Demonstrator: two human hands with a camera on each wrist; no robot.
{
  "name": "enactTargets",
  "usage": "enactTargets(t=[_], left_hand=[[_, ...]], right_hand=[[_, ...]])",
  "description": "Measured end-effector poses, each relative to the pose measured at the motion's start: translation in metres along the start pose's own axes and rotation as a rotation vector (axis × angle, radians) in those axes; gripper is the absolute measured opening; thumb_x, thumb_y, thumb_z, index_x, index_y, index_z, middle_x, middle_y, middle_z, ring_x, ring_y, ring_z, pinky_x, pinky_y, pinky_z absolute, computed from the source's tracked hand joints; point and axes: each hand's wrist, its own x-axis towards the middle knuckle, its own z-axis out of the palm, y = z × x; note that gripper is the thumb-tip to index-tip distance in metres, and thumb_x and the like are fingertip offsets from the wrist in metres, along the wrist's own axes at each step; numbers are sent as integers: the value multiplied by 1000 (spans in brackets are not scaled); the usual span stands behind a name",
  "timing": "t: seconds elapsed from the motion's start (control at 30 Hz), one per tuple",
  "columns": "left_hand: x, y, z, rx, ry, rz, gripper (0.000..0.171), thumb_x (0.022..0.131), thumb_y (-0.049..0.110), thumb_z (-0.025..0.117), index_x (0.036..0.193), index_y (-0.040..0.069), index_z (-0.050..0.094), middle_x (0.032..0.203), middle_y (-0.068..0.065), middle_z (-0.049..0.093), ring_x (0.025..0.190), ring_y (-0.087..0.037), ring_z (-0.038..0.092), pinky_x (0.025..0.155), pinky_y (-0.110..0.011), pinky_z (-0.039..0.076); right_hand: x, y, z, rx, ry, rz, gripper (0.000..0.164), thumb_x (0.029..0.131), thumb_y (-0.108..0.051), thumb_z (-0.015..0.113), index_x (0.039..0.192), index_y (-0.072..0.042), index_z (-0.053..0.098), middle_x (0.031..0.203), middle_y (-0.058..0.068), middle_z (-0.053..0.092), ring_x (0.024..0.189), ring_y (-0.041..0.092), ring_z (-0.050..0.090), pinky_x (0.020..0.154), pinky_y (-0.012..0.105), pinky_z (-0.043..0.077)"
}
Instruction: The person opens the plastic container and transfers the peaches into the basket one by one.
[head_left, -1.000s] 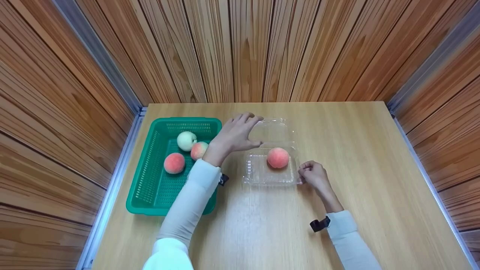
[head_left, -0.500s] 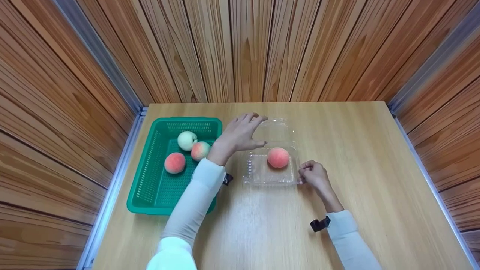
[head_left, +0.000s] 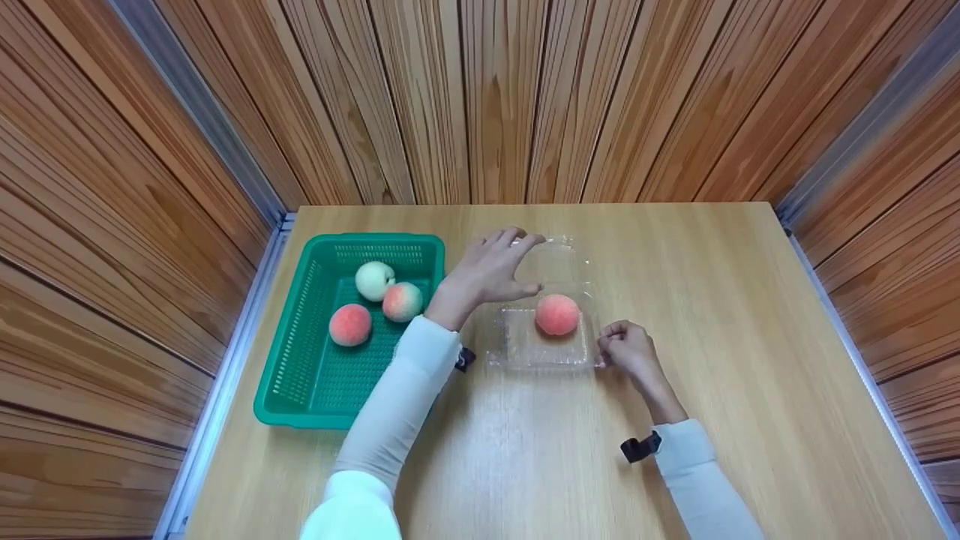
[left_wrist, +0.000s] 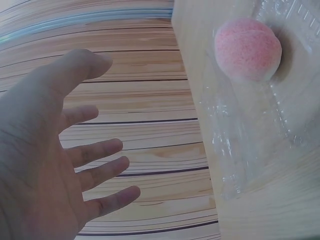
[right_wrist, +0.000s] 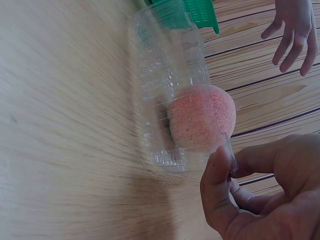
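Note:
A clear plastic clamshell box (head_left: 525,352) lies unfolded on the table, its lid toward the back. One pink peach (head_left: 556,315) sits in the near half. My right hand (head_left: 628,349) pinches the box's near right corner between thumb and curled finger, plain in the right wrist view. Above the box's left side hovers my left hand (head_left: 491,271), its fingers spread and nothing in them; the left wrist view shows the bare palm (left_wrist: 45,165). Left of it stands a green basket (head_left: 274,382) holding a pink peach (head_left: 350,325), a pink-and-cream peach (head_left: 402,301) and a pale peach (head_left: 374,280).
Everything stands on a light wooden table (head_left: 720,315). Wood-panelled walls (head_left: 502,97) rise behind and on both sides, with metal rails (head_left: 217,397) along the edges. My left forearm (head_left: 401,397) passes over the basket's right rim.
My left hand has drifted slightly right, farther over the box, uncovering more of the pink-and-cream peach. My right hand keeps its place at the corner.

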Motion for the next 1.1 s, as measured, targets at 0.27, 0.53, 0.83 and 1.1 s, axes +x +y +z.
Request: enactTargets(t=[0.27,0.53,0.83,1.1], left_hand=[[4,4,5,-7,-26,4,77,98,55,68,165,30,37,167,-7,41,156,-31,38,130,-58,29],[7,6,11,4,-37,21,78,99,54,68,165,29,36,164,-8,42,155,-32,38,131,-57,25],[10,8,19,42,-41,20,79,97,58,67,164,30,38,165,-7,42,155,-32,38,132,-58,24],[14,13,26,52,-55,13,79,96,57,70,164,31,39,165,-6,42,156,-30,37,130,-60,26]], right_hand=[[-1,-1,-1,4,-10,-16,15,99,2,55,111,10,59,78,4,60,63,15,67,60,29,61],[-3,-1,-1,-17,-6,-18,16,98,2,55,112,10,59,79,4,60,63,14,66,59,27,58],[-2,-2,-1,-30,-1,-8,16,99,1,56,113,10,59,80,4,61,65,14,65,61,29,58],[-1,0,-1,-12,-6,6,17,100,1,55,114,10,59,80,5,60,65,16,66,60,28,59]])
